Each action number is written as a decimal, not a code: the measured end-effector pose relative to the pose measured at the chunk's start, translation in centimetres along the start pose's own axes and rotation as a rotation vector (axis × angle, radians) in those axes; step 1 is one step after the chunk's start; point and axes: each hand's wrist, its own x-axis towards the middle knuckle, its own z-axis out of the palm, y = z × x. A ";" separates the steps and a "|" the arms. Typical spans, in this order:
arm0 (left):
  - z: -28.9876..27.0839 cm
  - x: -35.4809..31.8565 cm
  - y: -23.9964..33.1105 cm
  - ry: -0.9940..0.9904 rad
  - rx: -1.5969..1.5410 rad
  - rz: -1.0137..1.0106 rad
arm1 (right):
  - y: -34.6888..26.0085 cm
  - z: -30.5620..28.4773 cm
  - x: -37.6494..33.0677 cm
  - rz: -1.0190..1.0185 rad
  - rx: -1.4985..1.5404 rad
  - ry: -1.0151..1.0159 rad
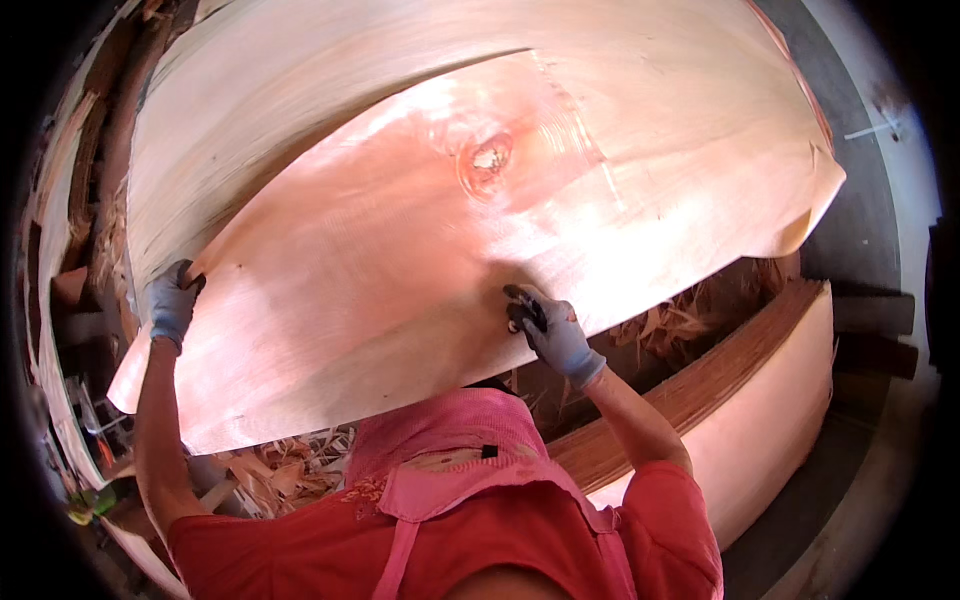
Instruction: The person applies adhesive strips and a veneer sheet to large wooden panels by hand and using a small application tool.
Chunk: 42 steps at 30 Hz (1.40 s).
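Observation:
A large, thin, pale pinkish wood veneer sheet with a ragged knot hole spreads in front of me. It lies over more pale veneer, and its left edge is lifted. My left hand, in a grey glove with dark fingers, is closed on that left edge. My right hand, gloved alike, is over the sheet near its front edge. Its black-tipped fingers are curled in, and whatever they may hold is hidden. A dark shadow falls on the veneer beside it.
At the right stands a thick curved stack of veneer with brown layered edges. Wood shavings and scraps lie below the sheet's front edge, more of them by the stack. Rough timber pieces line the far left.

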 end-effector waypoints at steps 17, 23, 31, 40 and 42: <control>-4.8 -15.3 6.9 0.335 0.157 0.442 | -15.4 5.2 7.7 -0.650 -0.588 0.194; -4.5 -17.1 6.3 0.297 0.145 0.365 | -17.4 4.6 5.4 -0.644 -0.821 0.048; -4.9 -19.2 1.5 0.336 -0.030 0.023 | -15.3 3.0 6.2 -0.578 -0.653 0.138; -6.3 -15.8 2.2 0.461 0.190 0.140 | -13.2 2.9 8.9 -0.468 -0.393 0.189; -4.7 -12.8 1.0 0.538 0.188 0.148 | -13.8 3.5 11.5 -0.313 -0.293 0.186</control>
